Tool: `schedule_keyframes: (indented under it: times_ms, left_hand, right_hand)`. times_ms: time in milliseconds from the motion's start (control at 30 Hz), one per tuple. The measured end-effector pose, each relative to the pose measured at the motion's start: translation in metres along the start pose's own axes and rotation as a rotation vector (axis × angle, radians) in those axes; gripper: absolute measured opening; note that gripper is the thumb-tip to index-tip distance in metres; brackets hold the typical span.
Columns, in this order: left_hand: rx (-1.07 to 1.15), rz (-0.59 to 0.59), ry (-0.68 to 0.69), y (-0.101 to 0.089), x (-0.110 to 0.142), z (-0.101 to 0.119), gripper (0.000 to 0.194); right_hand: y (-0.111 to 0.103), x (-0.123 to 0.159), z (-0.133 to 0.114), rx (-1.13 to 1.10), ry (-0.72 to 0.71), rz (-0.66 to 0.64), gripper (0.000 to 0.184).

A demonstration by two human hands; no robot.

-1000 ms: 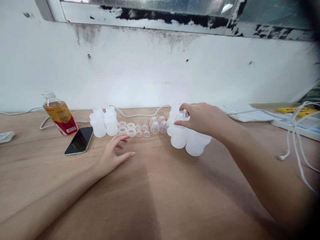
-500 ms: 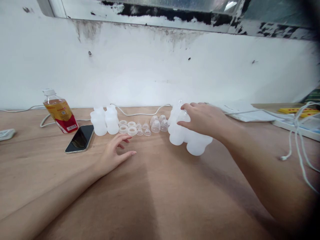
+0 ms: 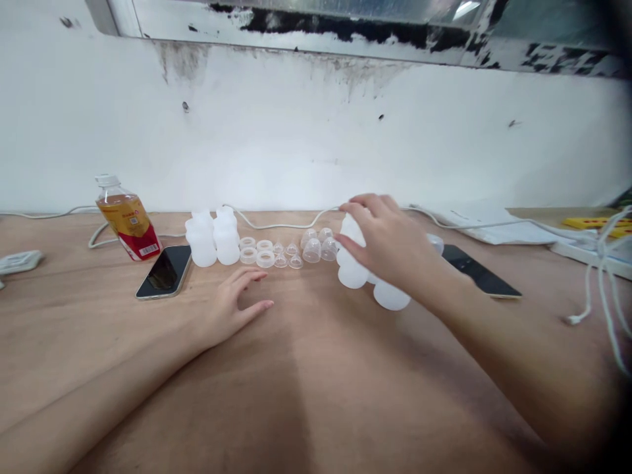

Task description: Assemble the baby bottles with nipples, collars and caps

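Observation:
My right hand point(image 3: 388, 240) reaches over a cluster of white, rounded bottles point(image 3: 351, 275) right of centre, thumb and fingers apart with nothing visibly gripped. It hides part of the cluster. My left hand point(image 3: 237, 303) rests on the table, fingers spread and holding nothing. Just beyond its fingertips lie several white rings point(image 3: 265, 259). Right of these stand small clear teats point(image 3: 295, 261), followed by larger clear domed caps point(image 3: 312, 250). White wavy bottle bodies point(image 3: 203, 250) stand in rows left of the rings.
A drink bottle point(image 3: 129, 224) and a phone point(image 3: 164, 272) are at the left. Another dark phone point(image 3: 478, 270) lies beyond my right forearm. White cables point(image 3: 587, 289), papers point(image 3: 488, 224) and a power strip point(image 3: 587, 258) occupy the right side. A wall closes off the back.
My right hand has opened from around a clear-topped bottle and shifted left and up over the cluster. The dark phone at right has come into view. My left hand stays put.

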State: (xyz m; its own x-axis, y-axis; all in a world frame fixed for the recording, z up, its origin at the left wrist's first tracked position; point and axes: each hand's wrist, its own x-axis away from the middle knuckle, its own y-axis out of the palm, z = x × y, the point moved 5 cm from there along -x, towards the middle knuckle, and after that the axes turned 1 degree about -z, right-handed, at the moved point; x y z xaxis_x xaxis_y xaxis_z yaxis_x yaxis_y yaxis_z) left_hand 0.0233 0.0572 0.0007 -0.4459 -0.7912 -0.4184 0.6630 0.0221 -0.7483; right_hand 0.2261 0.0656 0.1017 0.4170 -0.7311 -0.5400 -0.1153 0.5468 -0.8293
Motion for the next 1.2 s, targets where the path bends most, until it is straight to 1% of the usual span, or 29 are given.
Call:
schedule_keyframes:
  times_ms: [33, 67, 133, 167, 233, 300, 333, 400, 633, 767, 1000, 1100, 1167, 1200]
  left_hand:
    - [-0.068, -0.06, 0.015, 0.001, 0.002, 0.001, 0.044]
    - [-0.141, -0.138, 0.038, 0.002, 0.004, 0.002, 0.05]
    - [-0.263, -0.309, 0.097, 0.007, 0.009, 0.002, 0.062]
    - [-0.298, -0.38, 0.124, 0.009, 0.011, 0.002, 0.066]
    - [-0.321, -0.477, 0.157, 0.013, 0.015, -0.001, 0.068]
    - [-0.316, -0.515, 0.161, 0.016, 0.016, -0.004, 0.066]
    - [-0.314, -0.52, 0.156, 0.017, 0.016, -0.005, 0.066]
    - [-0.312, -0.509, 0.141, 0.018, 0.015, -0.006, 0.065]
    - [-0.306, -0.45, 0.152, 0.017, 0.015, -0.005, 0.062]
    - [-0.327, -0.441, 0.153, 0.018, 0.015, -0.006, 0.063]
    - [-0.296, -0.429, 0.143, 0.015, 0.015, -0.004, 0.062]
    - [-0.287, -0.427, 0.139, 0.015, 0.015, -0.004, 0.061]
    - [-0.28, -0.4, 0.126, 0.016, 0.014, -0.005, 0.057]
    - [-0.279, -0.369, 0.109, 0.015, 0.013, -0.006, 0.055]
  right_hand:
    - [0.005, 0.003, -0.014, -0.097, -0.06, -0.008, 0.041]
    - [0.013, 0.008, -0.029, -0.198, -0.129, -0.055, 0.045]
    - [0.037, 0.023, -0.059, -0.355, -0.3, -0.212, 0.055]
    - [0.05, 0.031, -0.07, -0.402, -0.346, -0.29, 0.06]
    - [0.074, 0.046, -0.082, -0.472, -0.348, -0.412, 0.065]
    - [0.091, 0.056, -0.085, -0.504, -0.315, -0.486, 0.065]
    - [0.095, 0.059, -0.085, -0.512, -0.302, -0.5, 0.065]
    - [0.098, 0.06, -0.083, -0.523, -0.291, -0.494, 0.063]
    - [0.094, 0.058, -0.085, -0.504, -0.297, -0.459, 0.059]
    - [0.093, 0.058, -0.085, -0.487, -0.308, -0.458, 0.059]
    - [0.093, 0.059, -0.086, -0.476, -0.32, -0.455, 0.06]
    - [0.092, 0.058, -0.083, -0.514, -0.298, -0.399, 0.053]
    - [0.093, 0.054, -0.077, -0.539, -0.223, -0.332, 0.045]
    - [0.094, 0.051, -0.073, -0.54, -0.176, -0.296, 0.042]
